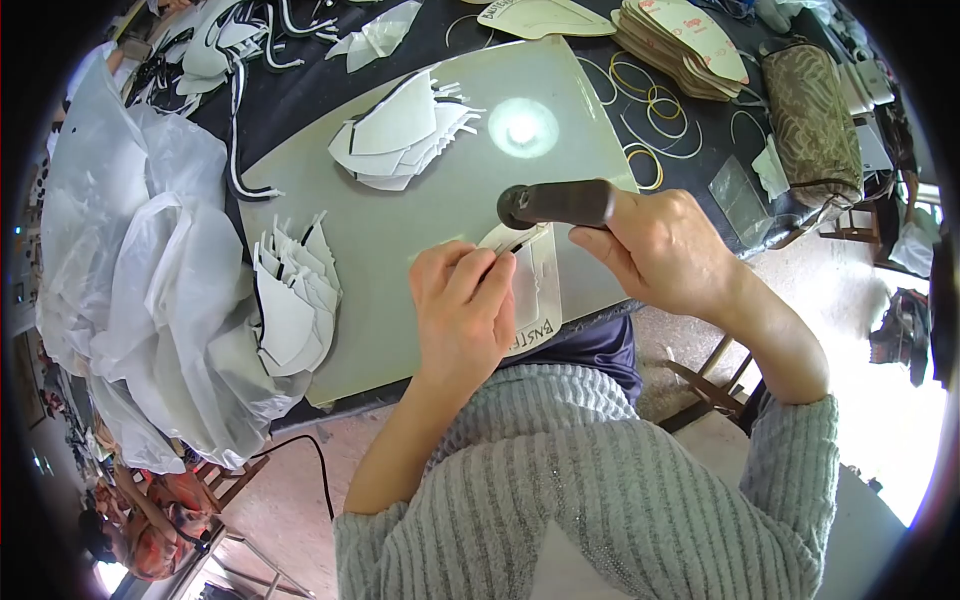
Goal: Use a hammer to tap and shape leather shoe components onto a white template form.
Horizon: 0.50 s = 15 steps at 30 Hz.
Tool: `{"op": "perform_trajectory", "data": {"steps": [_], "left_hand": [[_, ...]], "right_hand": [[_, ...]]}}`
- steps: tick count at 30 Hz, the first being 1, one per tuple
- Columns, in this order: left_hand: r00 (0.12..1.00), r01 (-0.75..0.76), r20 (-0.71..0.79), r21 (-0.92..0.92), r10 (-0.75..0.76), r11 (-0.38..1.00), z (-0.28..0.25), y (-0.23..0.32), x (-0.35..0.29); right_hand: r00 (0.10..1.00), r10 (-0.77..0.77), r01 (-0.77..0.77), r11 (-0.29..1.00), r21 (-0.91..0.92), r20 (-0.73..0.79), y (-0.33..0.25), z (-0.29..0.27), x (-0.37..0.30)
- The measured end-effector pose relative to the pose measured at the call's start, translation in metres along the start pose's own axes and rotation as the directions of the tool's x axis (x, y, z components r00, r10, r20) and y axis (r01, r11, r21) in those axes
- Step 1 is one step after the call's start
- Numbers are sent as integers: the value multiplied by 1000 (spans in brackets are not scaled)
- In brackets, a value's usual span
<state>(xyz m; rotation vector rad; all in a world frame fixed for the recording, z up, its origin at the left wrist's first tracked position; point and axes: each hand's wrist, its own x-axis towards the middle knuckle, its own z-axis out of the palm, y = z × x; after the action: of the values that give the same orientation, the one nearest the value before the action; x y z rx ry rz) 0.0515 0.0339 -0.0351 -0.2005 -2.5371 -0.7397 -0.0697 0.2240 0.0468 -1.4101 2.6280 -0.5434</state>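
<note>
My right hand (675, 245) is closed around a dark hammer (560, 203), whose round head hangs just above my left fingertips. Pinched fingers of my left hand (460, 305) hold a small white piece with a dark edge (496, 238) down on a pale flat template (540, 290). Much of that piece is hidden by the fingers and the hammer head. The template lies at the near edge of a grey-green board (420, 250). Farther up the board is a fanned stack of white cut pieces (390, 130), and another stack (295, 300) lies to the left.
Crumpled translucent plastic bags (160, 260) fill the left side. Black-and-white strips (237, 130) trail at the far left. Thin white and yellow cord loops (650, 110), stacked pale templates (680, 45) and a patterned roll (815, 125) lie at the right. Another person (155, 525) sits at lower left.
</note>
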Motion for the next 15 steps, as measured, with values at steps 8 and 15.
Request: {"op": "perform_trajectory", "data": {"steps": [8, 15], "left_hand": [[995, 92, -38, -52, -94, 994, 1, 1, -1], [991, 134, -1, -55, -135, 989, -7, 2, -10]], "right_hand": [[982, 41, -22, 995, -102, 187, -4, 11, -8], [956, 112, -84, 990, -113, 271, 0, 18, -10]]}}
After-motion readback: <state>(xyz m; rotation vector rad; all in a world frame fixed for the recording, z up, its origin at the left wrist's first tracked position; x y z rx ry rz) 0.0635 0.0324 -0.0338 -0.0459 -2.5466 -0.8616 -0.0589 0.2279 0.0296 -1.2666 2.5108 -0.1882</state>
